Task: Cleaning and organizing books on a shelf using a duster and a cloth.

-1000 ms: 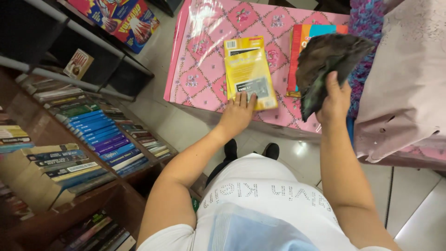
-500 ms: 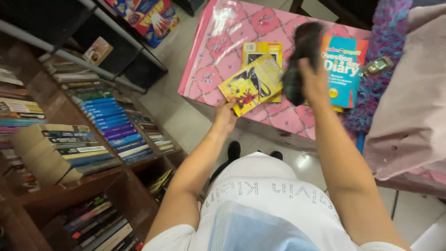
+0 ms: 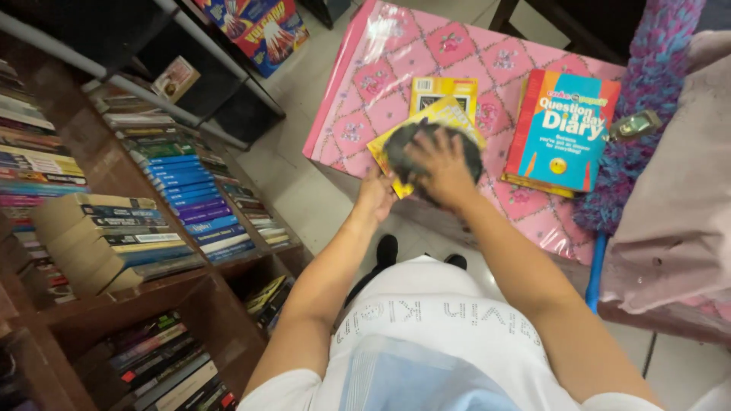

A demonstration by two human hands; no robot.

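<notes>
My left hand (image 3: 375, 195) grips the lower edge of a thin yellow book (image 3: 451, 116), lifted and tilted above a pink patterned table (image 3: 358, 114). My right hand (image 3: 443, 164) presses a dark grey cloth (image 3: 403, 156) flat on that book's cover, hiding most of it. A second yellow book (image 3: 443, 90) lies flat on the table just behind it.
A red and blue book (image 3: 560, 129) lies on the table to the right, beside a purple fluffy duster (image 3: 647, 114). Wooden shelves packed with books (image 3: 183, 198) stand at the left. A colourful box (image 3: 259, 30) leans at the back. Pale cloth (image 3: 678, 205) covers the right side.
My right hand has come down with the cloth onto the yellow book that my left hand lifted off the table. The view has shifted left.
</notes>
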